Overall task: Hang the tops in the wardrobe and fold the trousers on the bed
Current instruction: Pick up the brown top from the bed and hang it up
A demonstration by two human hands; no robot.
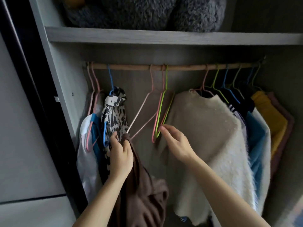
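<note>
Nearest the camera, 2 bare forearms reach up into the open wardrobe. The left hand (121, 154) is closed in a fist around a bunched handful of a soft brown knit top (144, 194), which hangs slack below the fist and falls out of the bottom of the view. The fist sits at the lower tip of an empty pale pink wire hanger (142, 110), touching or very nearly touching it; which cannot be told.

The right hand (176, 143) is loosely curled and holds nothing firmly. Its fingertips (162, 128) pinch or touch the lower corner of an empty lime green wire hanger (161, 110), which hangs against a 2nd pink wire hanger (155, 128).

Judgement: the step in hand is picking 1 free hanger for the brown top. To do it well, separate the green hanger from its pink neighbour before lifting, so the pair does not come off together. Lift the hook straight up and clear of the wooden rail (164, 67). Find the neckline of the top before threading, since it is bunched now.

Further back, a black-and-white patterned garment (114, 115) hangs at left on a blue hanger, and a fluffy cream sweater (205, 136) hangs at right. The gap between them looks the natural slot. Above the rail, a grey shelf (164, 36) carries a grey fuzzy bundle (147, 12).
</note>
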